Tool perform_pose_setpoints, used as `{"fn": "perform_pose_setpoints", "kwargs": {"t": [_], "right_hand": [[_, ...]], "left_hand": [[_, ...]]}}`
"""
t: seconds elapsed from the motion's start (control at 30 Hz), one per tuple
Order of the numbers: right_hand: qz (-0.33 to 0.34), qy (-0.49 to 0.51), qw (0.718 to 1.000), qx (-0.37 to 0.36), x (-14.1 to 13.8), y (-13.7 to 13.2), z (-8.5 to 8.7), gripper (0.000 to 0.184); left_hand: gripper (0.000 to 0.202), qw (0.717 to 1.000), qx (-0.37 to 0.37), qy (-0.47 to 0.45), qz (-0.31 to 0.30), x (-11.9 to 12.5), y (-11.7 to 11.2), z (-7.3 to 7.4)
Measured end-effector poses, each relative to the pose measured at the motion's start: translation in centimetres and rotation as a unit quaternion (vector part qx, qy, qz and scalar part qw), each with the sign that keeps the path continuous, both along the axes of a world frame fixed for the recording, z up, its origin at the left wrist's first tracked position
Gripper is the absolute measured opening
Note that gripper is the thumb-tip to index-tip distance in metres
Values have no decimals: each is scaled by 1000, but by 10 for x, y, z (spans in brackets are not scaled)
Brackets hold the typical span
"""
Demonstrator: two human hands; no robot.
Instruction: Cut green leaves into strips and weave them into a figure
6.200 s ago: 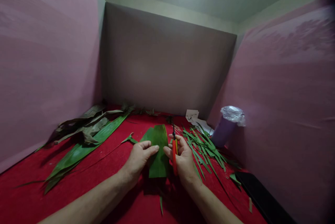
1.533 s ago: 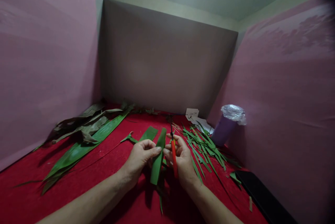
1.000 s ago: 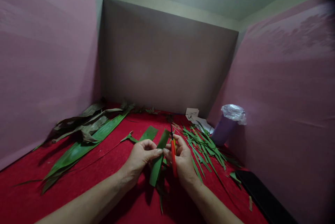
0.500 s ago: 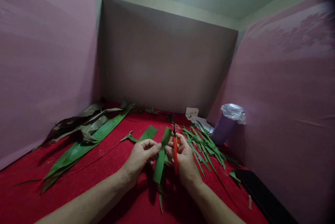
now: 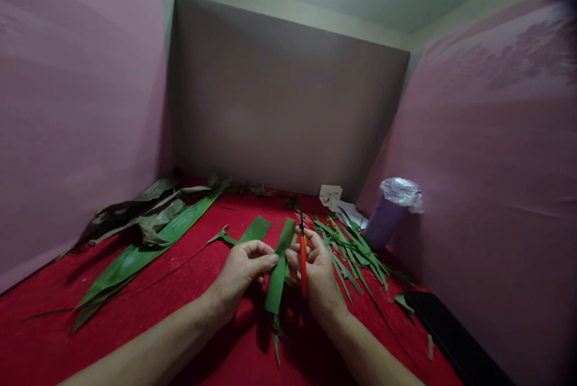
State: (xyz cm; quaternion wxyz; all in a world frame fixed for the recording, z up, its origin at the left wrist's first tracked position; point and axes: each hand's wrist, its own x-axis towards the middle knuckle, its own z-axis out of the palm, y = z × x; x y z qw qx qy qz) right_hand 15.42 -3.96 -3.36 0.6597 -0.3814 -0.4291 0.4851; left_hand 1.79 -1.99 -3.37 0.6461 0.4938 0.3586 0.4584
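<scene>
My left hand [image 5: 249,261] pinches the left edge of a green leaf strip [image 5: 276,290] between thumb and fingers. The strip is held upright between both hands, with a thin leaf end hanging below it. In my right hand [image 5: 319,275] is a pair of scissors [image 5: 303,266] with red handles and dark blades pointing away from me. The right thumb and fingertips also reach the strip's right side; whether they grip it is hard to see. Another cut leaf piece [image 5: 255,229] lies just beyond my left hand.
Long green leaves [image 5: 135,266] and dry brownish leaves [image 5: 148,211] lie left on the red cloth [image 5: 180,320]. To the right are many narrow leaf strips [image 5: 356,248], a purple container [image 5: 385,220] topped with clear plastic, white papers [image 5: 331,195] and a black flat object [image 5: 451,332].
Almost nothing differs. Both hands keep their hold, and the leaf strip and scissors have shifted only very slightly.
</scene>
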Motion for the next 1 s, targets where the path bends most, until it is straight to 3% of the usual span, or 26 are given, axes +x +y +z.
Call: {"fn": "perform_pose_setpoints", "kwargs": {"t": [1.0], "right_hand": [[-9,-2,1000,6,3,1,-1,51]], "left_hand": [[26,999,14,34,-12,0,1,-1]]}}
